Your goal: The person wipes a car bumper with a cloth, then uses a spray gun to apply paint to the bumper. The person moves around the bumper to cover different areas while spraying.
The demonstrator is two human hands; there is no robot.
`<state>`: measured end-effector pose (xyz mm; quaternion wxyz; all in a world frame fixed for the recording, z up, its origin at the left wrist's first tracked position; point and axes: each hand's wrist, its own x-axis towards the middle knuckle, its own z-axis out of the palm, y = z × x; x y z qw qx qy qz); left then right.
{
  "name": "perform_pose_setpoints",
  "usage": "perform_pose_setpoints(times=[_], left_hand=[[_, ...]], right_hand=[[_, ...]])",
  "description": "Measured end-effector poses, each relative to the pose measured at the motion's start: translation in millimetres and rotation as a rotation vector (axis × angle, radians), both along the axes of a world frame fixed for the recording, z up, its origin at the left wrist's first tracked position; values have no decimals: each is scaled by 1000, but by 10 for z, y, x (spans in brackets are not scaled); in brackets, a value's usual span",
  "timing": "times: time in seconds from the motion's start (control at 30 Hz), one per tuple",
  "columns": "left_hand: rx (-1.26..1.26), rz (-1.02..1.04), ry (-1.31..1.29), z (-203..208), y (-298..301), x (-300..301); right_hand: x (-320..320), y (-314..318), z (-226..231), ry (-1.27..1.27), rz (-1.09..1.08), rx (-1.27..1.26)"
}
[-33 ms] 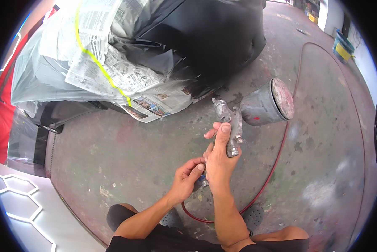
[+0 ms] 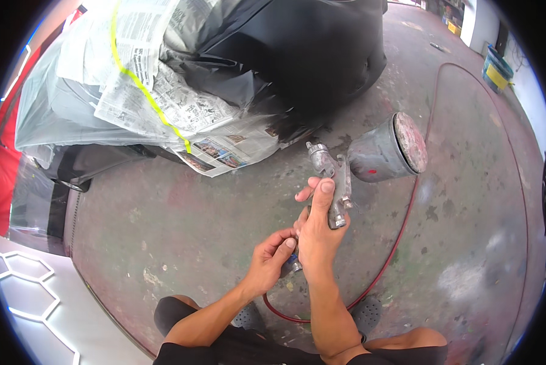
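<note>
My right hand (image 2: 318,234) is closed round a metal spray gun (image 2: 340,185), its thumb lying along the body. The gun's nozzle end tips up and away, toward the black panel. Just left of and below it, my left hand (image 2: 268,260) is closed, thumb and fingers pinched at a metal hose fitting (image 2: 294,263) with a blue band. The fingers hide most of that fitting. A red hose (image 2: 346,306) runs from below my left hand in a loop to the right. The two hands touch or nearly touch.
A black car body part (image 2: 309,48) stands ahead, masked with newspaper (image 2: 163,97), yellow tape (image 2: 144,91) and clear plastic sheeting (image 2: 48,118). A paint-stained bucket (image 2: 376,152) is right of the gun. A teal bucket (image 2: 497,66) stands far right. The hose crosses the stained floor (image 2: 181,231).
</note>
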<state>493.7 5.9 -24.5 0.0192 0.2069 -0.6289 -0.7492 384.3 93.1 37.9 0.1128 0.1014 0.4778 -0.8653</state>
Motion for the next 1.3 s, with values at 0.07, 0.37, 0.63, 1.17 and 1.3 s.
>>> perform_pose_setpoints(times=[0.07, 0.37, 0.63, 1.17, 1.3], left_hand=[[41, -6, 17, 22, -99, 98], [119, -19, 93, 35, -410, 264], [95, 0, 117, 63, -438, 391], [-196, 164, 123, 80, -296, 100], [-228, 227, 97, 89, -309, 57]], right_hand=[[88, -87, 45, 36, 16, 13], [334, -423, 119, 216, -3, 64], [422, -455, 139, 139, 21, -58], [-33, -24, 113, 122, -122, 47], [-214, 116, 206, 60, -133, -2]])
